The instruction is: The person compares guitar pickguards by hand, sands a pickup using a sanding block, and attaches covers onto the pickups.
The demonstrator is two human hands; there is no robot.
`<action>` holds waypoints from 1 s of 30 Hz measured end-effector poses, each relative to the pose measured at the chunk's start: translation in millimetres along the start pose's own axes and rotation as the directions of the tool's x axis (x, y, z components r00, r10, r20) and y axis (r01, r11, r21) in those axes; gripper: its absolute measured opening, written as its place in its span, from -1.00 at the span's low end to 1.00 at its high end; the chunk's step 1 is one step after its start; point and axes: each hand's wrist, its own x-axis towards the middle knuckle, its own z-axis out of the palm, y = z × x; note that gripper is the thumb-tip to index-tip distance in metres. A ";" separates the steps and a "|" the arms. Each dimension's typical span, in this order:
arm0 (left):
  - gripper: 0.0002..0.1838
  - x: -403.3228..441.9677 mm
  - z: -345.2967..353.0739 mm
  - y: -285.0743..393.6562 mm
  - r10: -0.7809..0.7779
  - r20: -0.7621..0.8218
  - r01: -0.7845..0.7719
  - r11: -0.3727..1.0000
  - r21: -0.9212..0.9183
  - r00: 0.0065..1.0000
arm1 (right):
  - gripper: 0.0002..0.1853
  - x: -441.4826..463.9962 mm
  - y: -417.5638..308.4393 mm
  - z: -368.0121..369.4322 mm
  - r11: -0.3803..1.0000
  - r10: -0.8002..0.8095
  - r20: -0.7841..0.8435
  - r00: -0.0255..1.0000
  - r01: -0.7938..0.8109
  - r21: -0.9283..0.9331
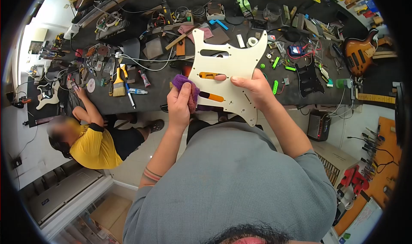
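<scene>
A cream guitar pickguard (pixel 234 63) with three long pickup slots and several small holes is held up in front of my chest. My right hand (pixel 256 89) grips its right side, thumb on the face and fingers behind; a fingertip shows through the middle slot. On the other side, my left hand (pixel 179 104) clutches a bunched purple cloth (pixel 192 89) against the pickguard's left edge. Whether the left fingers also touch the pickguard is hidden. Through the slots, parts of orange and dark things behind it show.
The dark workbench (pixel 156 100) carries a paintbrush (pixel 119 83), a black pickguard (pixel 308 79), green pieces (pixel 275 87) and many tools. A sunburst guitar body (pixel 359 53) lies at right. A person in a yellow shirt (pixel 96 147) sits at left. An amplifier (pixel 319 126) stands below the bench.
</scene>
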 end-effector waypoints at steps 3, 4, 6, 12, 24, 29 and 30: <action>-0.74 -29.4 28.0 -16.2 -0.126 -0.049 0.120 0.987 -0.108 0.991 | -0.49 -25.8 -6.5 -1.9 0.999 -0.030 -0.160 0.987 0.035 0.028; -0.74 -29.4 27.1 -9.8 -0.202 -0.003 0.201 0.976 -0.087 0.979 | -0.50 -16.8 -6.6 -2.3 0.994 -0.099 -0.172 0.980 0.106 0.034; -0.73 -35.6 26.9 -16.1 -0.119 0.071 0.110 0.988 0.110 0.990 | -0.53 2.6 -8.3 0.1 0.970 -0.195 -0.242 0.951 0.224 0.098; -0.62 -13.4 -1.4 -11.2 -0.176 -0.101 0.145 0.955 -0.258 0.979 | -0.51 8.7 -25.3 -7.0 0.994 -0.096 -0.059 0.994 0.099 0.055; -0.67 -0.4 -8.5 -8.1 -0.011 -0.183 -0.008 0.995 -0.102 0.983 | -0.49 2.6 15.8 26.1 0.992 -0.061 -0.121 0.991 0.074 0.102; -0.64 1.1 -8.6 -11.0 -0.071 -0.233 0.053 0.995 -0.082 0.970 | -0.52 3.0 28.5 30.8 0.983 -0.099 -0.167 0.981 0.122 0.134; -0.64 -0.6 -15.0 -9.1 -0.095 -0.221 0.087 0.995 -0.046 0.971 | -0.51 3.5 30.2 29.8 0.983 -0.076 -0.159 0.984 0.101 0.154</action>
